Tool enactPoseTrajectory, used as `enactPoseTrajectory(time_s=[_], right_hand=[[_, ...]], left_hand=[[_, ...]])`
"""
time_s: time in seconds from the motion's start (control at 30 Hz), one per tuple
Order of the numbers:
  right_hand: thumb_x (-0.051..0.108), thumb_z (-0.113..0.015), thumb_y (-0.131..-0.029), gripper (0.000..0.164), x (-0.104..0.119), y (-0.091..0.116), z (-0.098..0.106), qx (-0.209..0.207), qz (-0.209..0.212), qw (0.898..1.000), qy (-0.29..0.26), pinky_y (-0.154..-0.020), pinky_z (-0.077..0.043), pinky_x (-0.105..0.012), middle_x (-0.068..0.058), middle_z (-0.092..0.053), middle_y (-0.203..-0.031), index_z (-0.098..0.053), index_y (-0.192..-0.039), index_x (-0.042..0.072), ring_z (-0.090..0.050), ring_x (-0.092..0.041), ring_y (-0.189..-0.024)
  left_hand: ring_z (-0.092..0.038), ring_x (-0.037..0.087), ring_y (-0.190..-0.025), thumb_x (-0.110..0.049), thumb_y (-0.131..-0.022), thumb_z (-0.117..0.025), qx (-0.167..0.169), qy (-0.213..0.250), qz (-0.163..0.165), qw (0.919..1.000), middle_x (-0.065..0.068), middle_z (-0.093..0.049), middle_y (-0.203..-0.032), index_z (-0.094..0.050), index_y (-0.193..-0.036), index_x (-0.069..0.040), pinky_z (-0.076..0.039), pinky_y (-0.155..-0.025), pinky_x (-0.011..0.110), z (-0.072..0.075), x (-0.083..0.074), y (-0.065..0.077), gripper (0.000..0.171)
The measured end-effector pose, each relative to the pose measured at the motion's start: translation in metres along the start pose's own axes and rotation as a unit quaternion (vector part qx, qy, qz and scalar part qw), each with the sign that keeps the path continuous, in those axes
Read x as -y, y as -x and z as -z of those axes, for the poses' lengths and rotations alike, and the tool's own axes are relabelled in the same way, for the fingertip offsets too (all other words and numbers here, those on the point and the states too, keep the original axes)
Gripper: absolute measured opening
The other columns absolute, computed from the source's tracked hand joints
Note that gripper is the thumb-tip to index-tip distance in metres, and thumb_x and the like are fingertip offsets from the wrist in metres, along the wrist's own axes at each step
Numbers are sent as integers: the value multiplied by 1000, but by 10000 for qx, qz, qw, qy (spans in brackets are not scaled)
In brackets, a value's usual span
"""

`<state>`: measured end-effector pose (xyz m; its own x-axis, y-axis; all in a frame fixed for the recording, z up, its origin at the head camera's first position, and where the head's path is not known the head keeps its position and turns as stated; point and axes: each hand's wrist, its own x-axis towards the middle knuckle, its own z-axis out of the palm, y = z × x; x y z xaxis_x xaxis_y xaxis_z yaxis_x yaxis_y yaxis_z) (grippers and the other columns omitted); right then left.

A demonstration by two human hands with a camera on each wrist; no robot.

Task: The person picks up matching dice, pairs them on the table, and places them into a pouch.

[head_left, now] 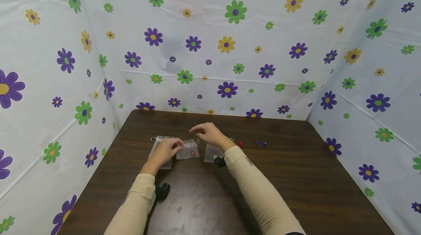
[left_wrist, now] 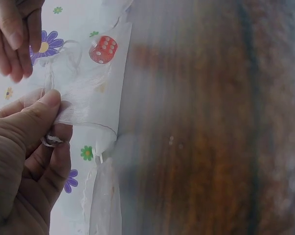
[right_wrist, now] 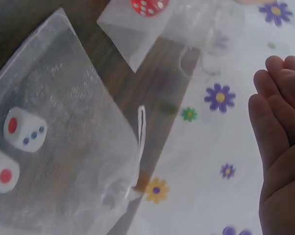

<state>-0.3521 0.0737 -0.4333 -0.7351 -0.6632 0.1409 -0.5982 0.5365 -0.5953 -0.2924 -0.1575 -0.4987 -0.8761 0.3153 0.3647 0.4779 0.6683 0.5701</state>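
Note:
My left hand (head_left: 166,151) pinches the upper edge of the middle sheer drawstring pouch (head_left: 184,156) between thumb and fingers. One red die with white pips (left_wrist: 103,50) shows through the mesh of that pouch. Partly under my left hand and wrist lies another sheer pouch (head_left: 166,165). My right hand (head_left: 208,133) is raised just right of the middle pouch, its fingers extended and relaxed, nothing visible in its grasp. Below the right wrist lies a third pouch (right_wrist: 83,98), with a white die (right_wrist: 25,129) and another white die (right_wrist: 4,172) seen in it.
Right of the pouches, red dice (head_left: 240,144) sit on the dark wooden table (head_left: 279,191). Further right are a blue die (head_left: 257,142) and a second blue die (head_left: 265,144). A flower-patterned white cloth (head_left: 210,56) hangs behind the table and on both sides.

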Motion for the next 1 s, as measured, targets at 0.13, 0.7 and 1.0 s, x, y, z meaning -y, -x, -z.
enactPoseTrajectory(time_s=[0.13,0.7,1.0], right_hand=[[-1,-61,-100,28,-11,7,10,-362,-226,9990,-134,-90,-54,-35,-7,-70,-125,-72,-123,10,-67,-20,-111],[-5,-62,-97,31,-104,65,27,-1096,-1536,9815,-336,-98,-51,-47,-16,-66,-131,-68,-127,3,-61,-34,-123],[-11,-63,-94,39,-124,88,32,-751,-1924,9783,-180,-106,-44,-52,-19,-61,-138,-64,-131,-1,-54,-38,-131]], left_hand=[[-53,7,-67,-13,-93,-75,7,-46,20,10000,-3,-69,-84,-72,-95,-8,-48,-62,29,1,2,0,6],[-52,6,-67,-11,-93,-75,-63,-41,-48,10000,-6,-67,-83,-73,-96,-12,-47,-62,29,-1,8,4,4],[-51,6,-66,-11,-92,-75,-66,-122,-129,9998,-6,-67,-82,-73,-96,-11,-46,-61,29,-1,6,3,4]])
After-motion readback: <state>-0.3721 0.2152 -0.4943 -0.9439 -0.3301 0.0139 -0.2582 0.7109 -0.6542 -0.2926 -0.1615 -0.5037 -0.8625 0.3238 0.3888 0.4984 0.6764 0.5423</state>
